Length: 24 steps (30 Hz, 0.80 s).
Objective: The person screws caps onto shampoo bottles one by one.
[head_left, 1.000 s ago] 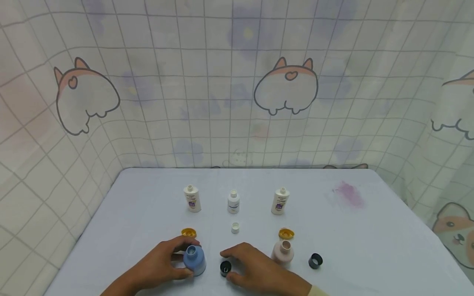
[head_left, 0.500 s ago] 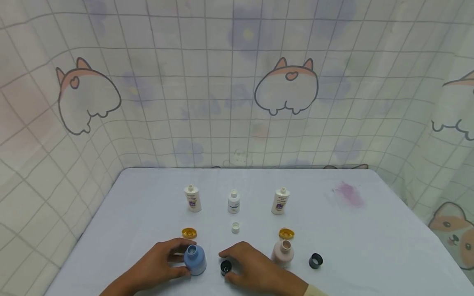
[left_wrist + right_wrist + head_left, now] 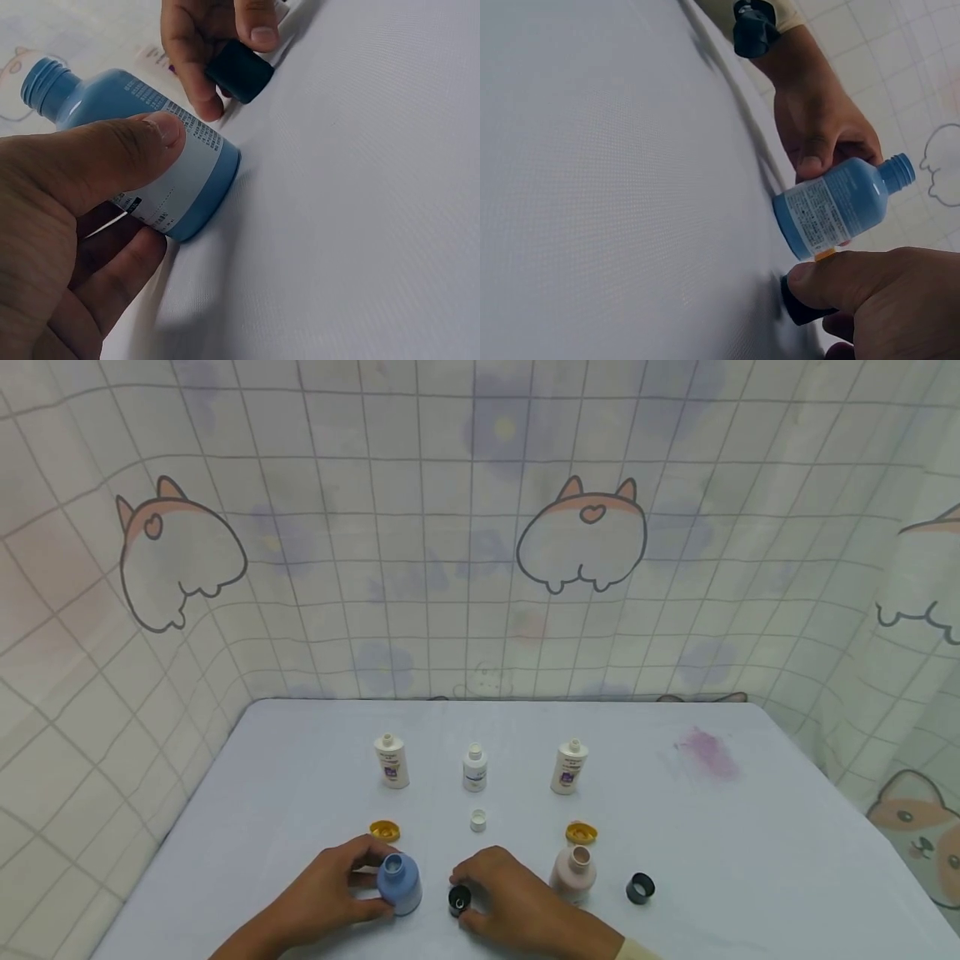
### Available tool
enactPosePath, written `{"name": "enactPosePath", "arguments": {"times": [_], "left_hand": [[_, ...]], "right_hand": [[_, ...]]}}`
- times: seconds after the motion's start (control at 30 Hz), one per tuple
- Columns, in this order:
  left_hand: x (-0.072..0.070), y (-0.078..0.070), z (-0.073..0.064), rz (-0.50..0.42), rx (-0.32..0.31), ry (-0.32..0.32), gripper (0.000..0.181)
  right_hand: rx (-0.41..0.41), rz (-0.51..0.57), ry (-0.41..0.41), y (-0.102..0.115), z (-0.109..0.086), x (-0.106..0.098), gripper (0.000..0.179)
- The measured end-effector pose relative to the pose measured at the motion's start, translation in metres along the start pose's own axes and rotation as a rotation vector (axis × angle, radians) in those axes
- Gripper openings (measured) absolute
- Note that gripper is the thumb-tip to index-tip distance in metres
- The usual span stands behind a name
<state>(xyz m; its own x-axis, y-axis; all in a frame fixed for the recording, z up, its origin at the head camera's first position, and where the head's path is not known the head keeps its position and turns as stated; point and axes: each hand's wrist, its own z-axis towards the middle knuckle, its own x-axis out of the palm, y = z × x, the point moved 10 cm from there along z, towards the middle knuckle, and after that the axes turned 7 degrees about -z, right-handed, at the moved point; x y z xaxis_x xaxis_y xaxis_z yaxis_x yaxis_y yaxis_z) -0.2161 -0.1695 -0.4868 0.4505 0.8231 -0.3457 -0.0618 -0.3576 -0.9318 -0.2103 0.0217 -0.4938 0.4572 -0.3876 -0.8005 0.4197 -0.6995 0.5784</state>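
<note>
An uncapped blue bottle [image 3: 400, 885] stands upright at the near side of the table, its bare threaded neck facing up. My left hand [image 3: 322, 893] grips it from the left, the thumb lying across the white label in the left wrist view. Just to its right, my right hand [image 3: 525, 906] pinches a black cap [image 3: 459, 902] between thumb and fingers, low at the tabletop with the hollow side up. In the right wrist view the thumb covers part of the cap [image 3: 802, 304], close beside the base of the bottle [image 3: 832, 206].
Behind my right hand stands an open pinkish bottle [image 3: 573, 872], with another black cap [image 3: 640, 888] to its right. Two yellow caps [image 3: 385, 831] and a small white cap [image 3: 477, 820] lie farther back. Three white bottles [image 3: 474, 768] stand in a row beyond them on the white table [image 3: 315, 752].
The blue bottle has shifted slightly to the right with my left hand. My right forefinger has drawn in a little toward the black cap; the other bottles and caps stay put.
</note>
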Motion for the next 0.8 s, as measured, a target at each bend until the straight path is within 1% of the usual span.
{"name": "enactPosePath", "arguments": {"times": [0.2, 0.37, 0.47, 0.67, 0.8], "left_hand": [[0.001, 0.002, 0.001, 0.008, -0.022, -0.005, 0.063], [0.002, 0.003, 0.002, 0.000, -0.017, -0.006, 0.063], [0.003, 0.002, 0.002, -0.001, -0.017, -0.006, 0.063], [0.003, 0.003, 0.003, -0.009, -0.027, -0.007, 0.064], [0.003, 0.003, 0.003, -0.006, -0.025, -0.012, 0.064]], "right_hand": [[0.003, 0.012, -0.034, 0.000, -0.002, -0.003, 0.035], [0.008, 0.014, -0.062, 0.002, -0.004, -0.010, 0.039], [0.016, 0.044, -0.071, 0.004, -0.004, -0.013, 0.039], [-0.049, 0.097, -0.118, 0.008, -0.006, -0.020, 0.041], [-0.056, 0.104, -0.129, 0.008, -0.006, -0.021, 0.042]]}}
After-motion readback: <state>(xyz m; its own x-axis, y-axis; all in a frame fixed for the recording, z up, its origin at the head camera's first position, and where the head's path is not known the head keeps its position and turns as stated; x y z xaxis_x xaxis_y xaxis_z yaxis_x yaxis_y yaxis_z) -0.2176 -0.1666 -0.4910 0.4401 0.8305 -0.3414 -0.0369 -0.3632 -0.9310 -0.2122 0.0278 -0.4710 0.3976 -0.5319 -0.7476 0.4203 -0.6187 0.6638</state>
